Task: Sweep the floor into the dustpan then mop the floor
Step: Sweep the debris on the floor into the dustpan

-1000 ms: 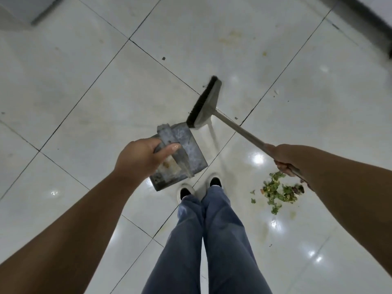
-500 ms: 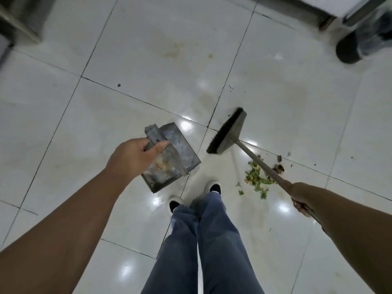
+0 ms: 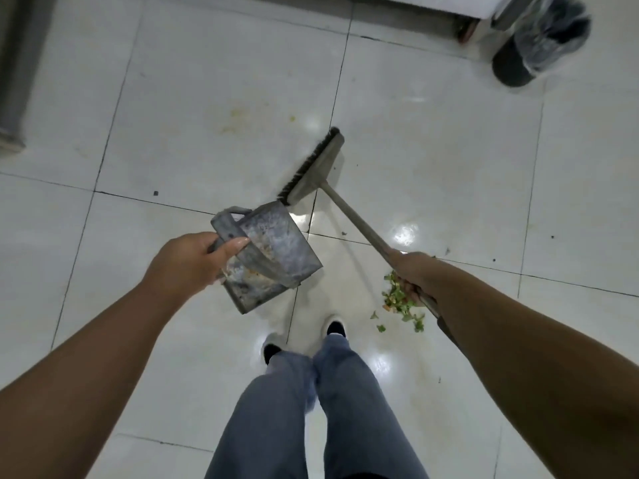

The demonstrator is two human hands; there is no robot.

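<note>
Floor (image 3: 207,98) under you is glossy white tile with dark grout lines, a yellowish stain ahead and light glare spots; a black bin (image 3: 539,43) with a clear liner stands at the far right, next to a white furniture base. Green scraps (image 3: 401,302) lie on the tile just right of your shoes (image 3: 332,326). Your left hand (image 3: 186,264) grips the dustpan (image 3: 269,250) by its handle, thumb laid over the top, holding the pan tilted above the tile. Your right hand (image 3: 411,271) is wrapped round the broom (image 3: 313,167) stick, directly over the scraps. Both forearms reach forward, and the broom head sits ahead, just beyond the pan's far corner.
</note>
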